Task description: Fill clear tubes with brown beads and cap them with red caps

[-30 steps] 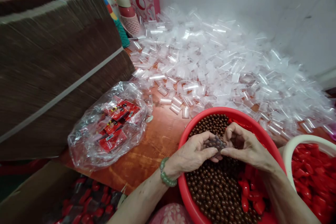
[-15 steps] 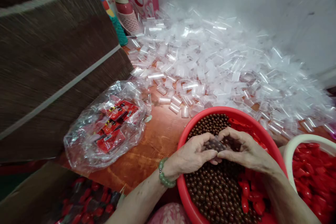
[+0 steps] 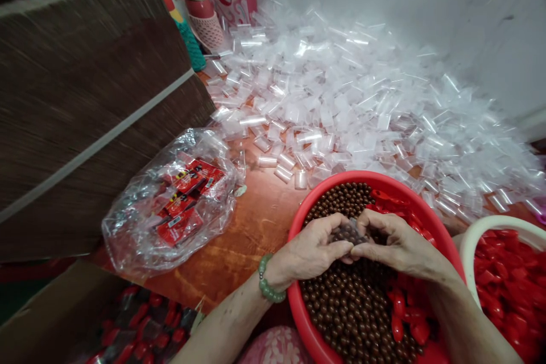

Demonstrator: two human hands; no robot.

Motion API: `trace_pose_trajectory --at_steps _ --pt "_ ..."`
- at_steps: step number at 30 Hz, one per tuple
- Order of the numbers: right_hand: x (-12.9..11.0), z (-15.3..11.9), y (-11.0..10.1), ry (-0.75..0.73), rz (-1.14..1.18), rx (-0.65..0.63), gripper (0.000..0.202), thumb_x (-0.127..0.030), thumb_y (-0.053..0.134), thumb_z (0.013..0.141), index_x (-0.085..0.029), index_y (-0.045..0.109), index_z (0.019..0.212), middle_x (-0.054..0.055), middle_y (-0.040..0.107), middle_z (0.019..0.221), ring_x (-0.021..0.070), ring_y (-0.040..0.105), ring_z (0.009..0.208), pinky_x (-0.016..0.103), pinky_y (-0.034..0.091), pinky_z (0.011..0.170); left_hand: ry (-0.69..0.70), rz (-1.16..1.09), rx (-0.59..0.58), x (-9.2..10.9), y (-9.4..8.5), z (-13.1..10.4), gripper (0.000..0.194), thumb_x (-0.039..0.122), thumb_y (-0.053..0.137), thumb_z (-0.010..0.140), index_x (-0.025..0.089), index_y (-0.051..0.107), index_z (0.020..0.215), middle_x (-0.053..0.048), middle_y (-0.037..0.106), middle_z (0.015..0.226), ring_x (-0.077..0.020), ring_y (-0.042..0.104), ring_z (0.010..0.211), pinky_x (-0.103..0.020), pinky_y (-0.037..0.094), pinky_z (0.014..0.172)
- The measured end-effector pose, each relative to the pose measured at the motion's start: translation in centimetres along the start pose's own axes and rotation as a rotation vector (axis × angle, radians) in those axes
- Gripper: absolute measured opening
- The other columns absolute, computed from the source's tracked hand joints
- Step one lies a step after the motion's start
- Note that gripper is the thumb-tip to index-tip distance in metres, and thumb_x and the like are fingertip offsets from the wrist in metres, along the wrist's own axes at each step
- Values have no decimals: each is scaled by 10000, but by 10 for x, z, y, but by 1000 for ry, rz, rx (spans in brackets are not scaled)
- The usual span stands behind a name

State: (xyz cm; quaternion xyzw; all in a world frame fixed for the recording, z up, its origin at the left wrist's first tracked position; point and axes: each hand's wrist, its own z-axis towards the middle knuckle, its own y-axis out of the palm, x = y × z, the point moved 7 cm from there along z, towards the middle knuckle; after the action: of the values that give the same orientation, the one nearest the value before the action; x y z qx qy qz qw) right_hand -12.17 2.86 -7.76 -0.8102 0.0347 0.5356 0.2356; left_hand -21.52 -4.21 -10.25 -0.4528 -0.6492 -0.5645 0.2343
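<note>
Brown balls (image 3: 345, 307) fill much of a red basin (image 3: 297, 318), with red plastic pieces (image 3: 398, 307) along its right side. Over the basin, my left hand (image 3: 318, 247), with a green bead bracelet (image 3: 268, 278) at the wrist, grips a small clear container (image 3: 348, 232) with brown balls in it. My right hand (image 3: 390, 239) pinches the right end of that same container, thumb and forefinger close to the left thumb. The fingers partly cover the container.
Clear plastic sleeves (image 3: 324, 96) lie heaped across the back. At left, red packets (image 3: 183, 199) rest in a clear bag (image 3: 123, 239) beside strapped brown cardboard (image 3: 85, 96). A white tub (image 3: 469, 250) of red pieces stands right. A flask (image 3: 198, 5) is at back left.
Both hands stay together over the basin with slight finger shifts around the container. The whole view has shifted slightly.
</note>
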Motion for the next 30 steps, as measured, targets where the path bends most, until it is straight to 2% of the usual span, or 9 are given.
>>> trace_pose_trajectory --at_steps 7,10,12,13,16,18,20,24,30 --pt "-9 -8 -16 -48 51 130 320 -348 705 823 -193 466 677 -54 443 648 91 411 599 204 346 537 -18 -48 13 -1 -1 0 302 352 721 775 141 578 937 -36 619 847 -141 613 776 -297 493 770" --pt "-16 -19 -12 -57 43 -23 267 -384 748 784 -193 569 733 -36 548 659 105 510 609 206 423 563 14 -65 36 1 -4 1 329 366 751 759 140 585 930 -35 632 825 -133 612 763 -263 482 739" --pt "-21 -27 -10 -86 -6 -126 269 -408 780 746 -200 667 875 6 673 784 150 629 725 231 502 668 52 -72 48 5 -5 0 316 362 750 766 145 590 930 -32 639 840 -127 609 761 -253 482 734" --pt "-22 -29 -13 -100 -38 -126 310 -415 783 743 -208 690 954 28 713 877 178 667 814 252 524 741 74 -61 48 7 -5 -1 295 358 735 783 148 597 937 -35 647 857 -128 609 774 -254 484 743" --pt "-17 -32 -38 -83 -143 82 299 -417 698 828 -226 695 1059 52 733 1038 215 685 970 291 529 868 124 84 0 14 -1 -6 198 291 683 835 146 649 965 -54 681 914 -144 620 848 -262 479 804" --pt "-8 -34 -56 -27 -247 240 246 -393 621 888 -227 687 1057 45 735 1044 211 689 962 296 532 868 138 204 -53 18 3 -10 151 228 675 834 144 690 958 -59 702 927 -147 628 861 -252 472 813" --pt "3 -37 -66 23 -388 318 214 -348 572 917 -225 684 1052 39 737 1038 207 691 945 304 529 866 146 226 -40 21 2 -12 135 201 680 824 152 709 946 -53 718 924 -146 638 858 -241 473 812" --pt "25 -40 -68 105 -627 331 182 -238 540 914 -220 688 1017 41 740 1005 206 698 900 310 534 821 131 162 7 21 -3 -12 152 231 693 824 160 706 958 -52 731 944 -156 659 896 -241 481 844" --pt "39 -22 -50 134 -848 377 239 -187 617 867 -160 640 1104 118 708 1077 254 664 1004 369 503 905 80 151 46 11 -4 -9 194 297 629 881 151 621 1008 -76 715 965 -194 668 918 -327 497 883"
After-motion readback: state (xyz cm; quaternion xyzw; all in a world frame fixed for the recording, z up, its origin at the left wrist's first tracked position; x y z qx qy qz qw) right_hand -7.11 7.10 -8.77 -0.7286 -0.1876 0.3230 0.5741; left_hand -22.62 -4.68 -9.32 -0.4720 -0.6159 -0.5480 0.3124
